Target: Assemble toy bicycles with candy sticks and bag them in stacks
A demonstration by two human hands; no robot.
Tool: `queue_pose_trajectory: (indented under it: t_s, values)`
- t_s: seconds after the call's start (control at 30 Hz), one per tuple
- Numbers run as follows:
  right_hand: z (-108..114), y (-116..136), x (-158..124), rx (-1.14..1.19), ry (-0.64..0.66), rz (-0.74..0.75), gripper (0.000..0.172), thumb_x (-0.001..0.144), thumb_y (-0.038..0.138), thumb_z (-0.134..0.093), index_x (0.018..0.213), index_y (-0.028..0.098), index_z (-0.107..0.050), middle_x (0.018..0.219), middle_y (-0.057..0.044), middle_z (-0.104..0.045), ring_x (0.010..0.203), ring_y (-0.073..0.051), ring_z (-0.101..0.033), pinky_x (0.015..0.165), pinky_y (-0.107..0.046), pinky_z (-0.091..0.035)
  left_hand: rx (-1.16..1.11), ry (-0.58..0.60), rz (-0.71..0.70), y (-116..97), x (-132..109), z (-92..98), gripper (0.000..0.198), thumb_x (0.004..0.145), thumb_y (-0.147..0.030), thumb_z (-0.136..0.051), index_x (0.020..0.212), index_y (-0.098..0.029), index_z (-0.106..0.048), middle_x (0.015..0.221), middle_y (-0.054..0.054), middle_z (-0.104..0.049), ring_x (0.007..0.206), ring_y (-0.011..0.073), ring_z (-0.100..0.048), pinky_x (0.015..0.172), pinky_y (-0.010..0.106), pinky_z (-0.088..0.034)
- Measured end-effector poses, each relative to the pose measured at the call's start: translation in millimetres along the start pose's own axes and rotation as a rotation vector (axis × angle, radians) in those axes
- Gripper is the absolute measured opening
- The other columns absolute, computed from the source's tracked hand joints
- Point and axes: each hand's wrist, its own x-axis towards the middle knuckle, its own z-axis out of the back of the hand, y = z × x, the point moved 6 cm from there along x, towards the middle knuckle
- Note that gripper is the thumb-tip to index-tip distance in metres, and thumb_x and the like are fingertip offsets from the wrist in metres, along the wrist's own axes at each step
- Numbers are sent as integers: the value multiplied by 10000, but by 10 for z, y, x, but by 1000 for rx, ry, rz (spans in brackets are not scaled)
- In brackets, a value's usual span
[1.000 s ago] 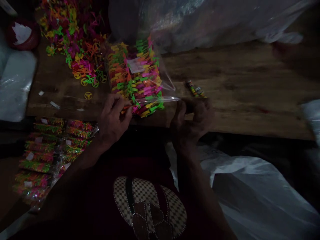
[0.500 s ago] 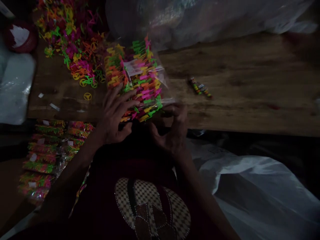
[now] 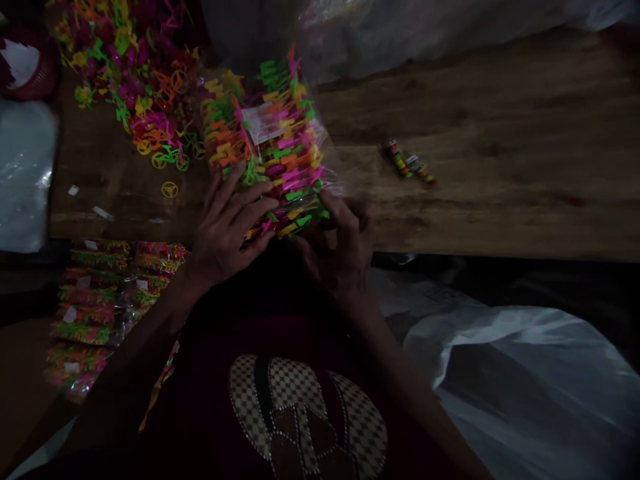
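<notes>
— Head view. Doing what with the hands?
— Pressing the left hand (image 3: 227,230) flat on the near end of the packet (image 3: 267,143), fingers spread wide. Curling the right hand (image 3: 340,250) round the packet's near right corner, gripping the film.
— Made of what?
— Clear crinkly film, stuffed with rows of thin neon plastic pieces, a white slip (image 3: 260,123) inside. Lies on the wooden worktop (image 3: 500,200), at its near edge.
— Around the packet?
— Left of it, a tangled heap of neon bicycles (image 3: 135,87). Right of it, apart, small striped sticks (image 3: 410,163). Below-left, stacked packets (image 3: 95,300).
— Changed since a second ago?
— Then pinched the packet's open mouth taut between both hands. Now closed in on its near end, left palm on top.
</notes>
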Motion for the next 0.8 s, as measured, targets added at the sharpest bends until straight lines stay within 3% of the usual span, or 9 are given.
queue_pose_trajectory:
  t_s: [0.13,0.3,0.47,0.57,0.67,0.8]
  values:
    - [-44,-4,28,-18,13,-34,514,919,466,-584,1367,231,-495,1231,-142,-575,1192,-285,-535,995,-499,-502,23,10,40,3,8,-26,319,930,-371,-587,1231,-267,-613,1332,48,-649,1421,278,-454,1231,590,-266]
    - [-22,36,27,18,32,8,625,891,387,-615,1445,215,-383,1292,-159,-538,1138,-286,-568,956,-496,-521,41,-6,13,9,21,-38,398,922,-376,-579,1301,-255,-579,1377,63,-618,1458,295,-394,1235,586,-242]
    - [129,-25,-136,-45,-80,-3,594,882,336,-599,1427,234,-388,1325,-167,-530,1104,-278,-585,891,-474,-543,18,-137,-37,-33,-112,98,622,861,-438,-622,1426,-238,-458,1492,123,-497,1505,350,-285,1222,566,-263]
    - [191,-129,-161,-84,-211,-62,534,883,325,-617,1373,226,-430,1208,-146,-585,1079,-276,-575,861,-460,-535,12,-308,69,-23,-300,230,637,845,-406,-643,1412,-212,-428,1444,153,-511,1417,339,-425,1154,528,-377]
    - [146,-241,-45,-58,-221,-148,577,837,384,-664,1339,179,-469,1158,-148,-586,1002,-277,-583,850,-472,-520,-15,-426,197,-3,-447,294,522,818,-351,-710,1271,-181,-514,1254,131,-607,1206,274,-593,1037,436,-495]
    - [56,-280,147,-1,-81,-160,243,886,339,-539,1051,183,-626,830,-59,-624,714,-205,-577,711,-383,-499,-122,-279,350,107,-455,204,276,868,-304,-685,1102,-189,-592,1089,69,-661,994,190,-673,855,304,-573]
